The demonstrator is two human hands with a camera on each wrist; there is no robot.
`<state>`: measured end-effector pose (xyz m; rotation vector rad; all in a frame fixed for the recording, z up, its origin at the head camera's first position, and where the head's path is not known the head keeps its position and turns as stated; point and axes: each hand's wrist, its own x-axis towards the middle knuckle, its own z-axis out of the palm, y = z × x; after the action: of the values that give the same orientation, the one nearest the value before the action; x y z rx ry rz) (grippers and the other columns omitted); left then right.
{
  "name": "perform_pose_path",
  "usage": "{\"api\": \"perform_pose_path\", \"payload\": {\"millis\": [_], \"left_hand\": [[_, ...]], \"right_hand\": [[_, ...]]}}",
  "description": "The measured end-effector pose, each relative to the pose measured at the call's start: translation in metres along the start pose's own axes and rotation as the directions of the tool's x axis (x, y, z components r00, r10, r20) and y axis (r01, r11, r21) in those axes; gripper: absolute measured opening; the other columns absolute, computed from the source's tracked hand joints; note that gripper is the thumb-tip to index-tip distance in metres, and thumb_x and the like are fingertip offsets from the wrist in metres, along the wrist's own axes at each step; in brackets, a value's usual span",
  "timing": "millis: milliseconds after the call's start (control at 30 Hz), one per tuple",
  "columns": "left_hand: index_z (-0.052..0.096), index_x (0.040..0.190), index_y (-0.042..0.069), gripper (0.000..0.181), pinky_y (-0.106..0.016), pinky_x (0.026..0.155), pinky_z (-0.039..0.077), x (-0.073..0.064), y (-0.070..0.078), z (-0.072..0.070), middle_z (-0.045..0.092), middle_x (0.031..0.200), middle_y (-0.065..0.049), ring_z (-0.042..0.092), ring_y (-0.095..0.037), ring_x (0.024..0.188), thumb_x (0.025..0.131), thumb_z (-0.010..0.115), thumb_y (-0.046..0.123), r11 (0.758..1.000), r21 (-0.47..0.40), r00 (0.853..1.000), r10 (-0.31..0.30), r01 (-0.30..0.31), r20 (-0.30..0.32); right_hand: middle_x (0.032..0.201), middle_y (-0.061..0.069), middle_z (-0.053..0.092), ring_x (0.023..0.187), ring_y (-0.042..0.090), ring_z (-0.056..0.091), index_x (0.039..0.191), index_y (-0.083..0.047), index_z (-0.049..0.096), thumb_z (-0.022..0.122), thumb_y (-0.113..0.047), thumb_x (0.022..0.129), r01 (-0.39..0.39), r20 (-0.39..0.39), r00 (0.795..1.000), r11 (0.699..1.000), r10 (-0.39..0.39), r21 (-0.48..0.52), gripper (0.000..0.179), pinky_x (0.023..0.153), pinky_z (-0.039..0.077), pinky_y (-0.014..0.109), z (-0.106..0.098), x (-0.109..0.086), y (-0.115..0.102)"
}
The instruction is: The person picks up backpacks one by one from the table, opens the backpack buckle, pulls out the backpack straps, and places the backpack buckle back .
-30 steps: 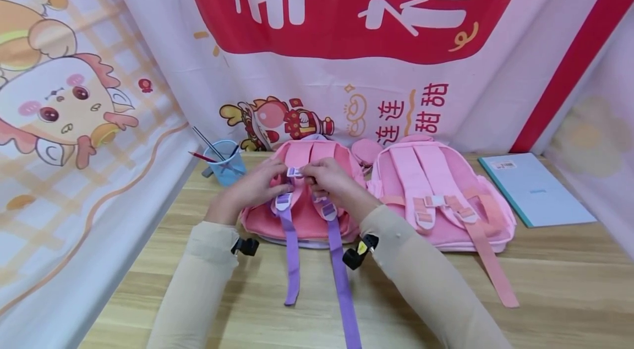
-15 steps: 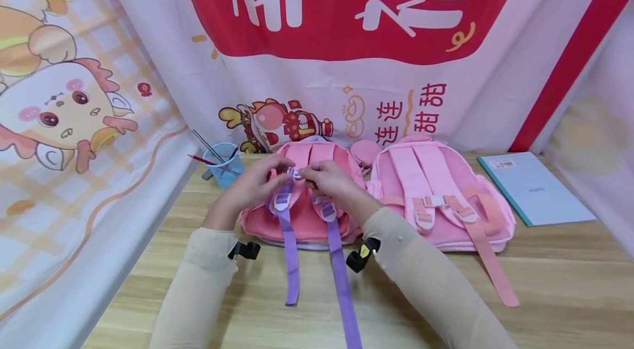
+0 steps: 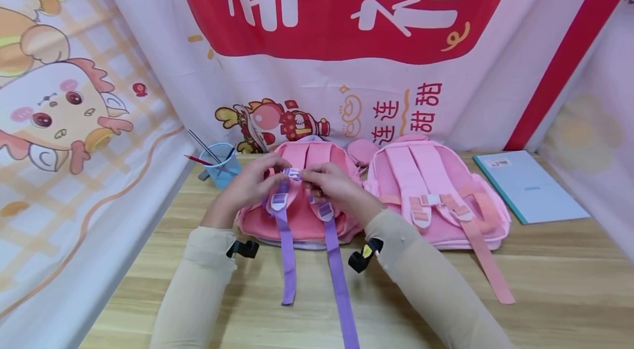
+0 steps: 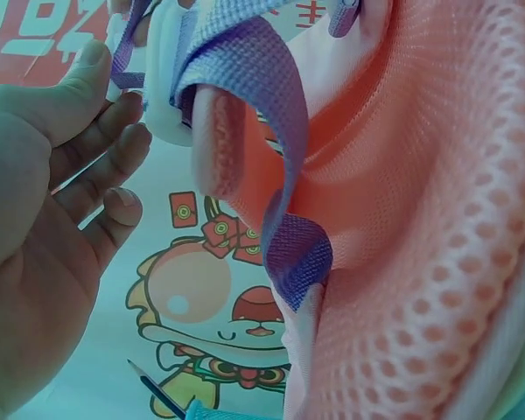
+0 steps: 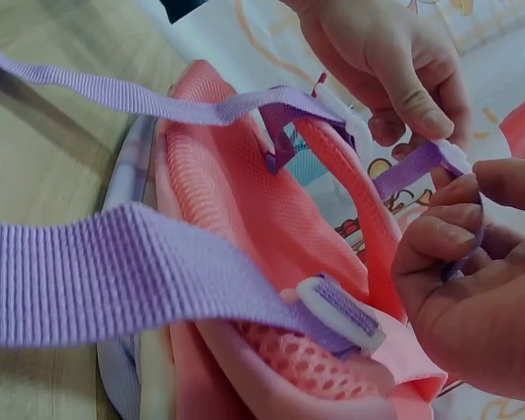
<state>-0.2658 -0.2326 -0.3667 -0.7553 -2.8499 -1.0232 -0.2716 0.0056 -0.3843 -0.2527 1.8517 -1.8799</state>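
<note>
A coral-pink backpack lies straps-up on the wooden table, with two purple straps trailing toward me. Both hands meet at its small white chest buckle. My left hand pinches the buckle's left side. Thumb and fingers of that hand close on the white piece. My right hand pinches the short purple strap end with curled fingers. In the left wrist view the palm sits beside the white clip and mesh back.
A light pink backpack lies to the right, one strap trailing forward. A light blue notebook is at the far right. A blue cup holding pencils stands at the back left. Printed cloth banners wall in the back and sides.
Both hands stay pinched at the chest buckle, shifting only slightly. The view has drifted a little to the right.
</note>
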Motion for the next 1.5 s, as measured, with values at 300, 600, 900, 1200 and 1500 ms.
{"api": "perform_pose_path", "payload": {"millis": [300,600,900,1200,1500], "left_hand": [[0.073,0.128,0.019,0.021,-0.04,0.087,0.054,0.0,-0.004,0.001,0.069,0.136,-0.005,0.061,-0.027,0.101,0.108,0.067,0.019,1.0,-0.025,0.999,-0.006,0.005,-0.039],[0.074,0.126,0.017,0.02,-0.041,0.087,0.055,0.0,-0.007,0.003,0.069,0.133,-0.006,0.062,-0.029,0.101,0.108,0.067,0.019,0.998,-0.067,0.998,-0.007,0.004,-0.057],[0.072,0.128,0.016,0.021,-0.039,0.088,0.054,-0.001,-0.007,0.002,0.07,0.126,-0.006,0.062,-0.031,0.104,0.108,0.067,0.018,0.997,-0.077,0.999,0.0,-0.003,-0.038],[0.072,0.128,0.021,0.022,-0.042,0.092,0.053,-0.001,-0.005,0.004,0.069,0.118,-0.001,0.061,-0.024,0.107,0.106,0.07,0.019,0.998,-0.058,1.0,0.01,-0.012,-0.023],[0.075,0.127,0.023,0.022,-0.043,0.092,0.053,-0.002,-0.003,0.004,0.07,0.124,-0.001,0.061,-0.026,0.11,0.105,0.073,0.021,0.998,-0.066,0.999,-0.003,0.0,-0.039]], "right_hand": [[0.084,0.004,0.06,0.065,0.013,0.05,0.122,-0.006,0.077,0.067,-0.019,0.108,-0.021,-0.064,0.998,0.997,0.017,-0.074,0.022,0.063,0.044,0.027,0.001,0.001,0.002],[0.083,0.002,0.057,0.063,0.014,0.047,0.122,-0.006,0.075,0.064,-0.018,0.11,-0.03,-0.055,0.998,0.999,0.029,-0.012,0.02,0.06,0.041,0.027,0.005,0.004,0.004],[0.079,0.0,0.056,0.06,0.012,0.044,0.122,-0.002,0.071,0.063,-0.014,0.11,-0.016,-0.032,0.999,0.997,0.018,0.076,0.019,0.057,0.037,0.027,0.009,0.008,0.005],[0.078,0.002,0.053,0.059,0.013,0.039,0.11,-0.002,0.065,0.057,-0.007,0.111,0.02,0.0,1.0,0.989,-0.02,0.148,0.009,0.051,0.032,0.025,0.016,0.01,0.002],[0.077,0.003,0.057,0.061,0.013,0.046,0.116,0.0,0.074,0.065,-0.014,0.108,-0.031,-0.008,0.999,0.997,0.032,0.067,0.019,0.056,0.04,0.024,0.003,0.005,0.002]]}}
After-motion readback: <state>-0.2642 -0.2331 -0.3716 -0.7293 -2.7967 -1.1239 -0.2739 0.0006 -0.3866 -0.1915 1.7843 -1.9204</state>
